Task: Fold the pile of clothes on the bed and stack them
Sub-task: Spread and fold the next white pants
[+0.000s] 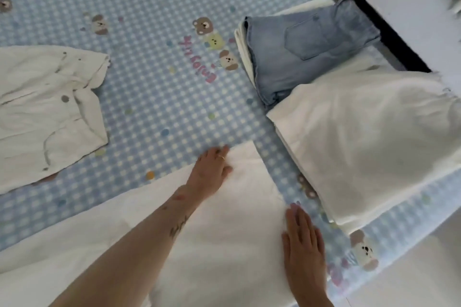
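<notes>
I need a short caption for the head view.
Both hands flatten a white garment on a checked bedsheet beside folded clothes.

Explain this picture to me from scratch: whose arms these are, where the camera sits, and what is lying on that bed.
There is no machine here. A person wears a camera on the head, looking down at their own two arms. The left hand and the right hand both lie flat on a white garment spread near the bed's edge, pressing it smooth; neither grips anything. The bed has a blue checked sheet printed with cartoon bears. To the right lie folded blue jeans on white cloth, and nearer the camera a folded white piece. At far left lies an unfolded white garment with buttons.
</notes>
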